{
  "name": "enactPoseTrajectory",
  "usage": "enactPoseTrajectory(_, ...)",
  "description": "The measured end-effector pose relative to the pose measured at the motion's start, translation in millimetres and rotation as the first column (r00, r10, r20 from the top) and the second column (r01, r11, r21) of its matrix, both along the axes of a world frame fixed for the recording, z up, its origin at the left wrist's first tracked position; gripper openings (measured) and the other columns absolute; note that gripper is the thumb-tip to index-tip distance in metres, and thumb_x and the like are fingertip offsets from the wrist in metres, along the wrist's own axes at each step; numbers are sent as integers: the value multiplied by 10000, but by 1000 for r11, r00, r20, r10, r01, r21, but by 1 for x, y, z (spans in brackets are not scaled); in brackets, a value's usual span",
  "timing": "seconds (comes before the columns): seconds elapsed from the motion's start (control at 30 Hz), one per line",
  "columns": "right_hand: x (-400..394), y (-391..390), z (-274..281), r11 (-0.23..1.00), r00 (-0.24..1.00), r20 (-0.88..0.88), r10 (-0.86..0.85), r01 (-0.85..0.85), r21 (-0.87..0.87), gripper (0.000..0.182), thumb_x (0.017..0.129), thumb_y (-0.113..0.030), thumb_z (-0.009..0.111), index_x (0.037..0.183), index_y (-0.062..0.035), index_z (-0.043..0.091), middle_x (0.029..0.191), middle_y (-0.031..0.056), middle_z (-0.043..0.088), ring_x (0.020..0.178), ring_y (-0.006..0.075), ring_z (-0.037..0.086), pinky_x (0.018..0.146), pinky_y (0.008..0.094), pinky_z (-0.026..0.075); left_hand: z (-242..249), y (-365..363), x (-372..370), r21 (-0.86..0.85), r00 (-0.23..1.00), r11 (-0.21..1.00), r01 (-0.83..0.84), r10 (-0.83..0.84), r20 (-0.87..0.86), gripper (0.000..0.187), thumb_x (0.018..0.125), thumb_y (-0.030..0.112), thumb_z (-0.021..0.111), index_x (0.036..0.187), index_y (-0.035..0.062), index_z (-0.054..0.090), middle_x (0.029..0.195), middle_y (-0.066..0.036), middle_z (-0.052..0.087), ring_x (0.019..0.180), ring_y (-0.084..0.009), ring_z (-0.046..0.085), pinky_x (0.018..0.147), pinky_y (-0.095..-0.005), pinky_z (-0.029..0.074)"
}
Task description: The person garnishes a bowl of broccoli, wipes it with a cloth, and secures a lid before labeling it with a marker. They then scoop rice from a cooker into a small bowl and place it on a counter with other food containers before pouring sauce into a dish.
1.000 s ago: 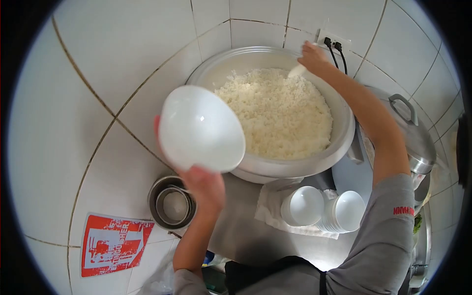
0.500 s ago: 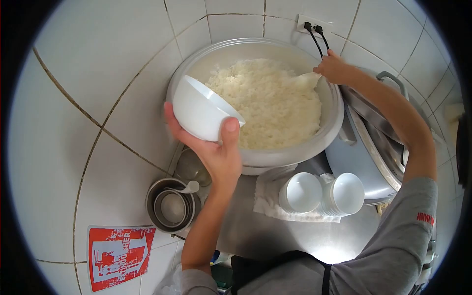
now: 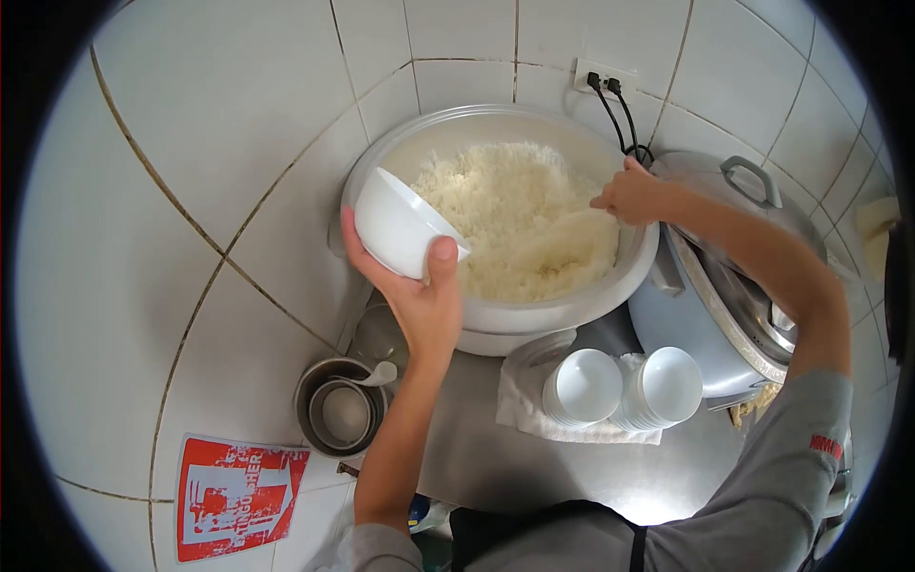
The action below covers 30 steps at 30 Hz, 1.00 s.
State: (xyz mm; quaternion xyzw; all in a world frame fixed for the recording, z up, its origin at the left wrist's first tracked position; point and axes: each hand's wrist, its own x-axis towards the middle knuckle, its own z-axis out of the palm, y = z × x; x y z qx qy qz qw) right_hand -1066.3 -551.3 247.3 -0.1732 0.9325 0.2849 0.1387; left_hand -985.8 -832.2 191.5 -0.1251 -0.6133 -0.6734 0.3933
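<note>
steering remotely, i have my left hand (image 3: 419,297) clasping the tilted bowl (image 3: 394,229) over the pot's edge (image 3: 562,313); best held steady near the rice (image 3: 500,210). what my curled right hand (image 3: 636,195) grips, i can't tell.

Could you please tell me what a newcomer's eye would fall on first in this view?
Most likely the white rice heaped in the wide pot at upper centre. Next comes the tilted white bowl in the left hand, over the pot's left side. The red-and-white sign also stands out at lower left.
</note>
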Motion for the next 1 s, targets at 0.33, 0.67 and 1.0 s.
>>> enactPoseTrajectory(0.33, 10, -9, -25, 976, 992, 123, -31, 56, -210, 364, 842, -132, 475, 1190, -197, 557, 1113, 53, 544, 1048, 232, 510, 928, 466, 211, 2, -6, -4, -46, 998, 999, 17, -14, 59, 821, 849, 488, 520, 1389, 40, 94, 1359, -178, 253, 1228, -279, 321, 1006, -373, 276)
enactPoseTrajectory(0.67, 20, -39, -21, 862, 941, 328, 77, 102, -496, 353, 822, -208, 501, 1161, -197, 600, 969, 87, 619, 977, 243, 547, 904, 435, 305, 21, -17, -7, 47, 895, 946, 320, -318, 313, 735, 869, 356, 534, 1383, 46, 110, 1339, -139, 283, 1232, -255, 323, 994, -416, 327)
enactPoseTrajectory(1.0, -8, -24, 1, 509, 698, 690, 189, 531, -677, 355, 832, -169, 561, 1146, -3, 574, 690, 7, 510, 638, 105, 452, 604, 237, 392, 30, -34, -15, 312, 758, 819, 482, -569, 320, 635, 893, 472, 443, 1315, 58, 210, 1259, -143, 376, 1146, -292, 450, 881, -463, 441)
